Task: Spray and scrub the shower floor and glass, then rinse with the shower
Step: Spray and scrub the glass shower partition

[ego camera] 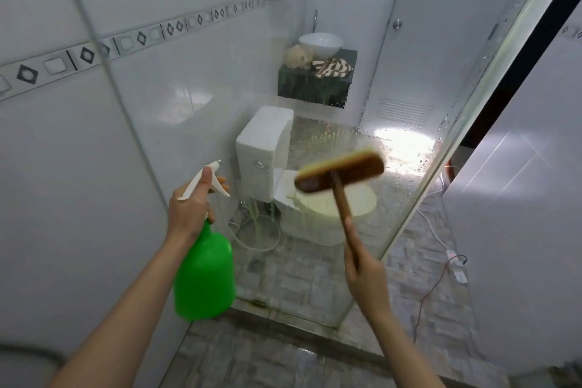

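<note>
Glass scrub under way; rinse not begun.
Left hand (189, 214) grips the bottle (206, 274) near the spray-streaked glass (195, 110). Brush (340, 172) head is at the glass, its handle grasped by the right hand (365, 274). The floor (252, 356) likely remains.

no text, label, brand or number can be read anywhere in this view.

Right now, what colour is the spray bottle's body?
Bright green, with a white trigger head; the head view shows the spray bottle clearly.
</note>
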Demonstrator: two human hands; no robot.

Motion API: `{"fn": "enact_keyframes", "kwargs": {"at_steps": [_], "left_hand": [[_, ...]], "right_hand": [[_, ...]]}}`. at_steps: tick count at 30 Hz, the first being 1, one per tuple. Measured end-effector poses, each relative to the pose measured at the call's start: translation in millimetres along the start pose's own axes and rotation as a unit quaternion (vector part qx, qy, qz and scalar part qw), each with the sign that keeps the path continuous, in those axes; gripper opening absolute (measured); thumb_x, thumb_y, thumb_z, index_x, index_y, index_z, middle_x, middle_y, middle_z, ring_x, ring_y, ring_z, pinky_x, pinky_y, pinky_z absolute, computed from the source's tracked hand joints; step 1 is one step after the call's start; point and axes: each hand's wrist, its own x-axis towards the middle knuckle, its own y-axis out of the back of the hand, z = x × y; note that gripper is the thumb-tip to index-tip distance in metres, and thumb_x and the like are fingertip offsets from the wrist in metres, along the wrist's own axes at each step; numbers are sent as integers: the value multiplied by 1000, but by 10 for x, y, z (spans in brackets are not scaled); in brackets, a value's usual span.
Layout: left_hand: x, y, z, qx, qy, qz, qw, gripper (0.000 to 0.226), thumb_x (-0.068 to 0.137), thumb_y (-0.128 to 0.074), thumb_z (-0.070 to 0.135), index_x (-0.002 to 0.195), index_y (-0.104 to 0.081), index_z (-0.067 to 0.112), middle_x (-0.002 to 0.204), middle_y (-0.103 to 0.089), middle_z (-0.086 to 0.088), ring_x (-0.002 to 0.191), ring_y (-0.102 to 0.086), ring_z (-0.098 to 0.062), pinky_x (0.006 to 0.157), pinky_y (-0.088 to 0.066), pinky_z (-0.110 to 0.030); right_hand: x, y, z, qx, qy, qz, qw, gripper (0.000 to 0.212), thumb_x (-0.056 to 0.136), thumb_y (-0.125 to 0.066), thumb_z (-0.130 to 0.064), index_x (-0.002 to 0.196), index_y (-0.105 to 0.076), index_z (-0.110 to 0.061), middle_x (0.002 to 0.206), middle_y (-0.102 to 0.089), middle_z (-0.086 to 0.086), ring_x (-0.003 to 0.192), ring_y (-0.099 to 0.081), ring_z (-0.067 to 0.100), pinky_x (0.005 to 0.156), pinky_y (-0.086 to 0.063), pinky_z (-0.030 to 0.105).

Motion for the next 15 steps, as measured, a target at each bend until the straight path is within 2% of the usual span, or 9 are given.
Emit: {"fn": "enact_keyframes", "kwargs": {"at_steps": [1, 3, 5, 8, 10, 12, 14, 15], "left_hand": [[-2, 8, -9, 5, 1, 3, 1000, 36, 98, -45, 53, 77, -74, 46, 96, -77, -2, 33, -44, -17, 50, -41, -27], [-4, 43, -29, 0, 3, 10, 1000, 38, 98, -45, 53, 77, -74, 42, 93, -77, -4, 34, -44, -17, 51, -41, -28], [1, 109, -50, -1, 7, 13, 1000, 39, 98, -45, 54, 78, -75, 39, 89, -77, -8, 36, -45, -19, 51, -40, -29], [4, 223, -79, -8, 6, 21, 1000, 35, 92, -47, 61, 78, -76, 47, 89, -77, -9, 45, -50, -27, 52, -41, -30], [15, 318, -107, -12, 11, 44, 999, 34, 86, -47, 67, 78, -75, 49, 88, -76, -12, 45, -49, -27, 52, -42, -30], [14, 390, -127, -7, 14, 55, 998, 33, 83, -47, 69, 78, -75, 51, 88, -76, -13, 49, -51, -29, 53, -43, -31], [16, 444, -155, -8, 18, 68, 998, 32, 87, -47, 66, 78, -75, 51, 87, -77, -8, 52, -53, -32, 52, -44, -31], [24, 517, -177, -8, 18, 81, 996, 33, 89, -47, 63, 78, -75, 50, 88, -77, -4, 52, -54, -32, 52, -43, -31]], "right_hand": [[218, 51, -82, 19, 22, 44, 999, 63, 98, -44, -25, 148, -12, -48, 59, -38, -16, 46, -46, 4, 46, -39, 8], [395, 151, -114, 22, 43, 81, 996, 58, 99, -39, -33, 150, -13, -42, 63, -38, -19, 46, -42, 0, 48, -38, 6], [162, 125, -13, -21, 17, 24, 999, 61, 98, -42, -32, 149, -11, -47, 59, -36, -18, 42, -40, 0, 44, -36, 7], [-284, -43, 26, -40, -37, -58, 997, 82, 96, -55, -13, 144, -6, -58, 53, -37, -15, 37, -38, 2, 39, -38, 13], [-9, -225, -177, -20, 1, -54, 998, 79, 96, -53, -11, 146, -9, -53, 59, -46, -12, 41, -42, 4, 42, -40, 17], [560, -342, -527, -11, 63, -20, 998, 64, 98, -49, -15, 149, -19, -38, 64, -50, -10, 43, -40, 4, 44, -36, 16], [932, -388, -738, -21, 114, 0, 993, 57, 98, -47, -18, 150, -25, -27, 65, -53, -7, 45, -40, 5, 44, -31, 11], [968, -451, -769, -27, 120, -15, 992, 58, 98, -48, -17, 150, -25, -28, 69, -56, -6, 46, -43, 5, 46, -32, 10]]}}
